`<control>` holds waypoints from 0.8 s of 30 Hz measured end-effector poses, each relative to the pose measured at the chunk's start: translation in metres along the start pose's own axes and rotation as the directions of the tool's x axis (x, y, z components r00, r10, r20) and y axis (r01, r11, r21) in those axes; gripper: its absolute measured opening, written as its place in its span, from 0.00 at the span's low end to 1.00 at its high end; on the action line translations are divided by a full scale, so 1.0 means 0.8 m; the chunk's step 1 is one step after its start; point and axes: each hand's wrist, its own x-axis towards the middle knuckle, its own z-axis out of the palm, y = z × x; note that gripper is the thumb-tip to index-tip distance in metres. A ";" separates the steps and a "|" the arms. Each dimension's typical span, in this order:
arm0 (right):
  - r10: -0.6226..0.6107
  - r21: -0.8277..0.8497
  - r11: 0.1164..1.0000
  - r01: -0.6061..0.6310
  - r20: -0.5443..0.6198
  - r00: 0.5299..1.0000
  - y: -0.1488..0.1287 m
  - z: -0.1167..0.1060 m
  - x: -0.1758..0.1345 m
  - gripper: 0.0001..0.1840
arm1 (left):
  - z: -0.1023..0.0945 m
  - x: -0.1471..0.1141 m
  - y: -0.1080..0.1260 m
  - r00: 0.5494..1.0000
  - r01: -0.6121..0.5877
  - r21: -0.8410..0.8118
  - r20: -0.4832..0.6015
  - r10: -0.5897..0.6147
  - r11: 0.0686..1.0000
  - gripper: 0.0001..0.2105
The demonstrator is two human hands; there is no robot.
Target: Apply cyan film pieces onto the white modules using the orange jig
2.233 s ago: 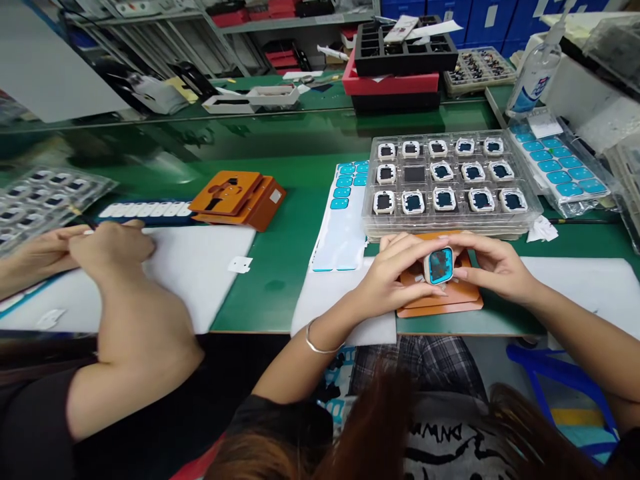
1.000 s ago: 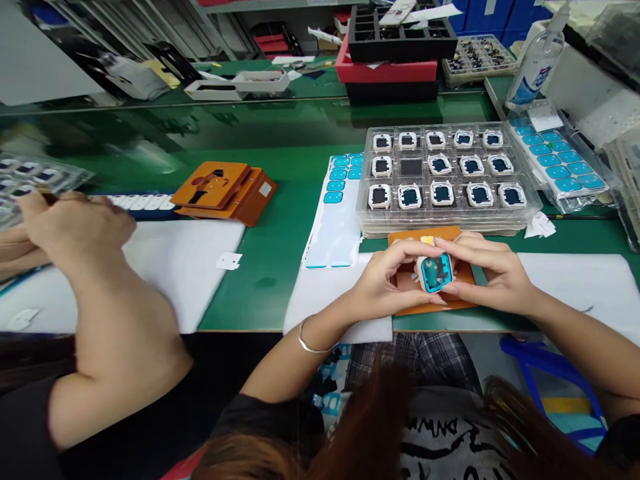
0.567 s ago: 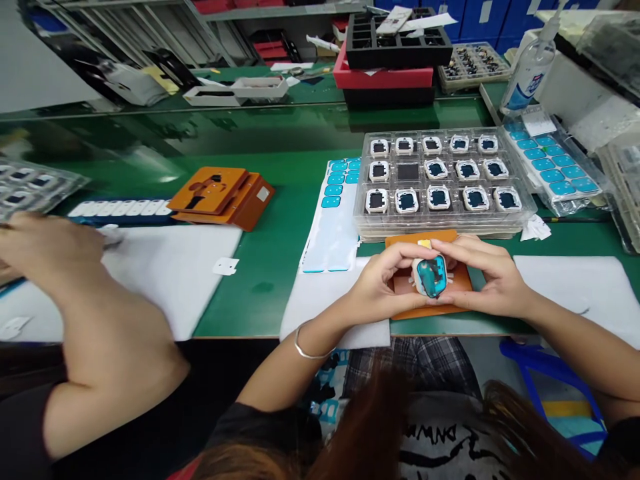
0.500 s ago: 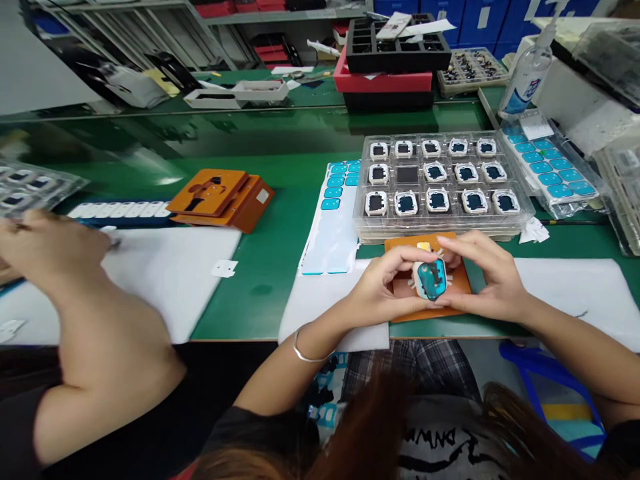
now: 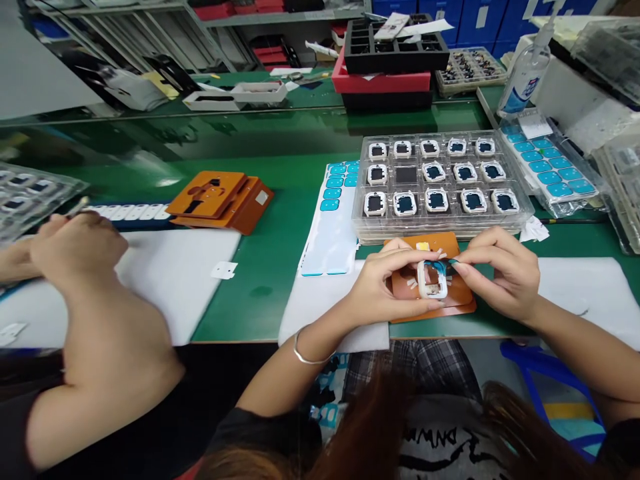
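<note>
My left hand (image 5: 375,283) is closed around a white watch case (image 5: 422,281), with the thumb below and the fingers above. A blue protective film (image 5: 436,265) is partly lifted at the case's upper edge. My right hand (image 5: 503,277) pinches the film's upper right end between thumb and index finger. The case is tilted toward me, and its lower part shows an open frame. Beneath both hands lies an orange fixture plate (image 5: 460,293), with white tabs and a yellow patch partly hidden by my fingers.
Behind my hands stands a clear tray (image 5: 520,217) of white watch cases. Sheets with blue films (image 5: 327,233) lie to its left. Another orange fixture (image 5: 215,200) sits farther left, near a co-worker's hand (image 5: 83,247). A pump bottle (image 5: 525,80) stands back right.
The blue film has been pulled up from the case's face, exposing the white frame. My right hand has moved from beside the case to a pinch on the film. The co-worker's hand has shifted right.
</note>
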 end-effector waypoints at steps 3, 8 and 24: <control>0.053 0.026 0.998 -0.053 0.006 0.999 0.001 -0.002 0.001 0.06 | 0.001 0.000 0.000 1.000 -0.016 -0.006 0.002 0.016 1.000 0.25; 0.108 0.021 0.994 -0.108 -0.014 0.994 0.002 -0.006 0.006 0.05 | 0.002 -0.001 -0.004 0.999 -0.052 -0.006 -0.009 0.052 0.999 0.26; 0.184 0.058 0.982 -0.180 -0.081 0.980 0.006 -0.017 0.007 0.05 | -0.001 -0.001 0.000 0.999 0.034 -0.022 0.023 -0.034 0.999 0.26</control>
